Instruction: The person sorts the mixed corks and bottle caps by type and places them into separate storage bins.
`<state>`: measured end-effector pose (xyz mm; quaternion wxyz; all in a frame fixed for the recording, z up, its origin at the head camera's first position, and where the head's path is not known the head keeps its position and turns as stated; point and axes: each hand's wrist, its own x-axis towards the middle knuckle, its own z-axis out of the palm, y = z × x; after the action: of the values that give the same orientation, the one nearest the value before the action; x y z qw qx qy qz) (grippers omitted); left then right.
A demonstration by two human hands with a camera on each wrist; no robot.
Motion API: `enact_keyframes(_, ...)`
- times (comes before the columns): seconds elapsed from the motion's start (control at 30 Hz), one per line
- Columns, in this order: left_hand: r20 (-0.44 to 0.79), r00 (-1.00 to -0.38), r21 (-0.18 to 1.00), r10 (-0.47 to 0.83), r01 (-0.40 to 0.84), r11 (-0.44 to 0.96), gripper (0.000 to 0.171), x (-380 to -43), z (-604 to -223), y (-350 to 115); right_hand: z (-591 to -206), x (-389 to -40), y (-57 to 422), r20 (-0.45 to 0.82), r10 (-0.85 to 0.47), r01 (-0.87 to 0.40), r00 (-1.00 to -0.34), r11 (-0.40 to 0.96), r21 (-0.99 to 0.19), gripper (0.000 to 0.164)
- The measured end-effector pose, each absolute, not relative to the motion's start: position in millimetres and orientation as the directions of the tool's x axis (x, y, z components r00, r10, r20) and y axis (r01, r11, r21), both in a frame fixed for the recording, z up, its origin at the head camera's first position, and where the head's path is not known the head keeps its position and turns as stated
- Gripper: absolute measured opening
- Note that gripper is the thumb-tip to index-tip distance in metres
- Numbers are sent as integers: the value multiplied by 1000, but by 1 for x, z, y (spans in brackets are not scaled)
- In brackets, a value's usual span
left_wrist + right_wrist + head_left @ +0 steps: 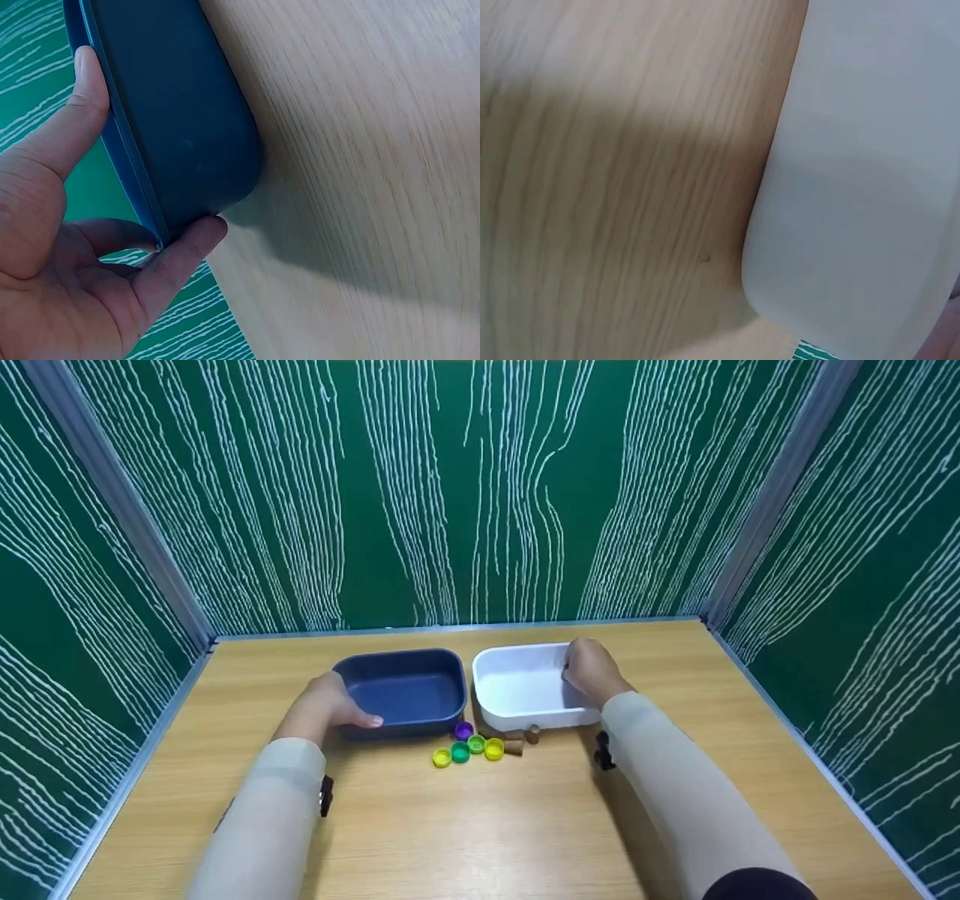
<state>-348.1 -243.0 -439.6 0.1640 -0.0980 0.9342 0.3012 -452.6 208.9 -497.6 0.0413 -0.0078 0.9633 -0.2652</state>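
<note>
Gripping both trays by their outer ends, the person has one in each hand, toward the far edge of the table [450, 840]. The dark blue tray [405, 690] lies left of the middle and the white tray [521, 686] just beside it on the right, a narrow gap between them. The left hand [324, 706] holds the dark blue tray's left end: the thumb lies over the rim while other fingers press the outer wall by a corner. The right hand [592, 669] has its fingers curled on the white tray's right end; where its thumb and fingertips sit is hidden. In front of the trays, on the person's side, a purple cap [463, 730], yellow caps [493, 748], green caps [460, 751] and brown corks [514, 747] cluster near the gap, some so close that I cannot tell whether they touch the trays.

To handle the trays well, hold each rim firmly without squeezing and with wrists level. Since each is held at one end only, its inner end could dip or swing if raised. Sliding either toward the person would likely push the caps and corks; away from them looks safer. Whether both bases sit flat is hard to tell.
</note>
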Motion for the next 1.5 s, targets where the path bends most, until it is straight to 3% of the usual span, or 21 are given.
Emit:
enact_keyframes(0.5,-360,-929,542,-78,-277,794,124,-349,-435,-243,-455,-441,210,-187,0,98,-982,850,-518,34)
enact_keyframes(0.93,-373,-924,530,-85,-288,797,125,-347,-440,-245,-434,-403,185,-10,-154,-138,-988,914,-381,33)
enact_keyframes(1.2,-374,-924,534,-82,-287,795,128,-345,-437,-244,-431,-373,165,117,-296,-318,-948,904,-286,31)
enact_keyframes(1.5,-373,-924,543,-87,-293,787,127,-346,-438,-242,-434,-340,141,151,-396,-423,-906,873,-245,28)
